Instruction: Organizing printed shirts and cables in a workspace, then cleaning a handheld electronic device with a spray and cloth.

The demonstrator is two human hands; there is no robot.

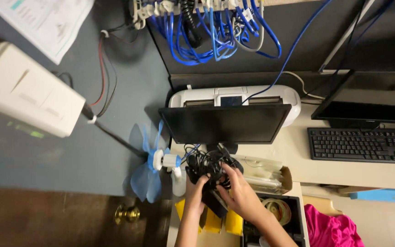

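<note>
Both my hands are at a tangle of black cables and a dark boxy device in front of the small black monitor. My left hand grips the bundle from the left side. My right hand closes over it from the right, fingers curled onto the cables. Just left of the bundle stands a small white fan with blue blades. Yellow objects lie under my wrists.
A white printer-like device sits behind the monitor. A black keyboard and second screen are at right. Blue network cables hang above. A cardboard box, a black tray, pink cloth and a brass knob are nearby.
</note>
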